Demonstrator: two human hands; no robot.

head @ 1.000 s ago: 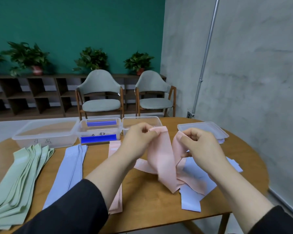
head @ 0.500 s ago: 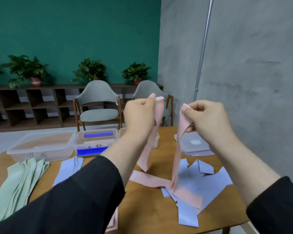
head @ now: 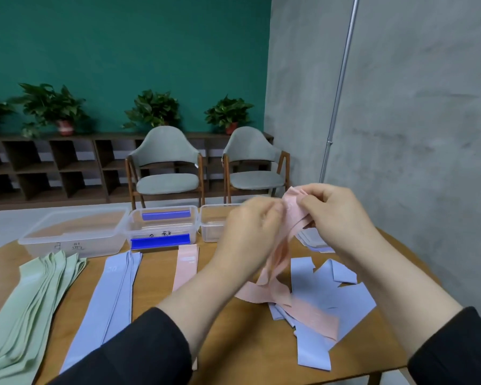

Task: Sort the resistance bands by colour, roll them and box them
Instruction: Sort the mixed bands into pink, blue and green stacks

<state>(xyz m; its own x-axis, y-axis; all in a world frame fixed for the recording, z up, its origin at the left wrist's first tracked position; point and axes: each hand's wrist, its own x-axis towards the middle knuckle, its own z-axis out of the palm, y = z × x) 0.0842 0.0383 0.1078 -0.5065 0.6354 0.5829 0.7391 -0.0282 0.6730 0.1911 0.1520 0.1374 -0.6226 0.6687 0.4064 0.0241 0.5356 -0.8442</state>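
Observation:
Both hands hold one pink resistance band [head: 282,254] up over the right side of the table. My left hand [head: 250,232] pinches it from the left, my right hand [head: 336,215] pinches its top end, and the two hands are close together. The band hangs down onto a loose heap of blue bands [head: 342,301] and another pink band [head: 314,318]. Sorted rows lie flat on the left: green bands [head: 31,295], blue bands [head: 114,295] and one pink band [head: 188,262].
Three clear plastic boxes stand along the far edge of the wooden table [head: 156,276]: a large one [head: 72,234], a middle one with blue strips [head: 161,226] and a small one [head: 211,226]. Clear lids [head: 314,240] lie behind my right hand. Two chairs stand beyond.
My hands have come down from their raised, spread position and moved together, bunching the top of the pink band between them. The band's lower part stays on the heap.

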